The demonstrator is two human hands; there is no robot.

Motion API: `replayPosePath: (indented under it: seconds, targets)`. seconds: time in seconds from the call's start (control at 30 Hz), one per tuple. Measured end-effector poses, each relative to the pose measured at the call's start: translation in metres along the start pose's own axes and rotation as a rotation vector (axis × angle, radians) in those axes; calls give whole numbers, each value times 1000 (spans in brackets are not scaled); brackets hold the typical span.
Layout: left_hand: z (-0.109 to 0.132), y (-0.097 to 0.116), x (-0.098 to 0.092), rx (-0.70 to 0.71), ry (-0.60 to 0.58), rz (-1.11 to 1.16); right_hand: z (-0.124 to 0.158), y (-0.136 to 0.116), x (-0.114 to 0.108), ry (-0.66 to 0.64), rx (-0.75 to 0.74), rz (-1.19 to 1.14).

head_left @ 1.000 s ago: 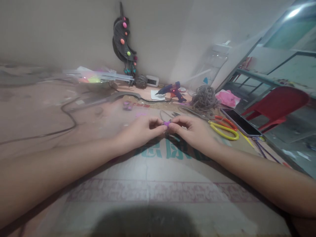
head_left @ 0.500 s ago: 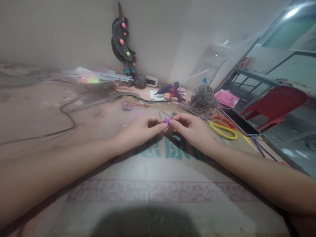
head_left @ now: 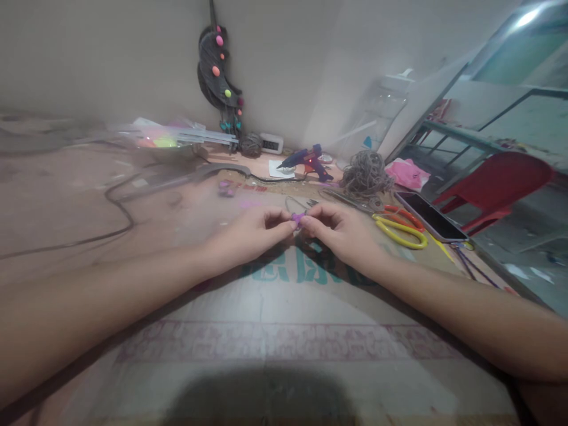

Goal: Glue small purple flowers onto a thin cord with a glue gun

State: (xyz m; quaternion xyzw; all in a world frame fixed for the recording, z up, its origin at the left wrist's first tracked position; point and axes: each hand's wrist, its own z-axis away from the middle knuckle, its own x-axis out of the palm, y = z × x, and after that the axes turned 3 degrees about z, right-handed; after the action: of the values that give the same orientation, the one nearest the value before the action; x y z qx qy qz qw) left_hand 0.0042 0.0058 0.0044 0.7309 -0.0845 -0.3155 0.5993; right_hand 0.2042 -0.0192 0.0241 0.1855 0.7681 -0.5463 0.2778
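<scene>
Between my two hands is a small purple piece (head_left: 298, 219), too small to name surely. My left hand (head_left: 261, 229) pinches its left side with thumb and forefinger. The thumb and forefinger of my right hand (head_left: 339, 228) close on its right side. Both hands are held over a printed cardboard sheet (head_left: 275, 305). More small purple pieces (head_left: 226, 189) lie beyond my left hand. Scissors with yellow and orange handles (head_left: 402, 231) rest to the right of my right hand.
A glue gun (head_left: 308, 161) with a red light stands at the back, near grey yarn (head_left: 366, 171). A phone (head_left: 430, 216) lies by the table's right edge. A dark crescent ornament with pompoms (head_left: 215, 71) leans at the wall. A cable (head_left: 126, 207) crosses the left side.
The view has shifted very slightly. Both hands keep their pinch on the purple piece, which has turned a little between the fingertips.
</scene>
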Motion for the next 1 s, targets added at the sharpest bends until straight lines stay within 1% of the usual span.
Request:
replayPosePath:
  seconds: [0.1,0.23,0.4,0.5,0.53,0.6,0.63,0.7,0.77,0.8,0.87,1.0]
  targets:
    - [-1,1,0,39,-28,74,-1,0,-1,18,36,-66]
    - [-2,-1,1,45,-8,123,-2,1,-2,14,62,-93]
    - [-2,-4,1,11,19,107,0,2,0,7,22,-49]
    - [-1,-1,1,5,72,65,-1,6,0,-21,-18,-50]
    - [0,0,1,-11,83,53,-1,7,0,-12,-34,-47]
    - [2,3,1,-54,83,34,-2,11,-1,58,-93,-28]
    - [3,4,1,-67,71,24,-2,12,-2,109,-147,-8]
    - [3,6,1,-48,44,-7,-2,14,-5,174,-322,76]
    - [3,7,1,-1,39,-56,-1,15,-8,151,-518,213]
    - [3,8,0,20,41,-85,0,15,-9,125,-587,278]
    - [2,8,-1,42,47,-131,1,16,-9,87,-650,372]
    - [1,6,-1,59,21,-113,0,17,-6,98,-667,408]
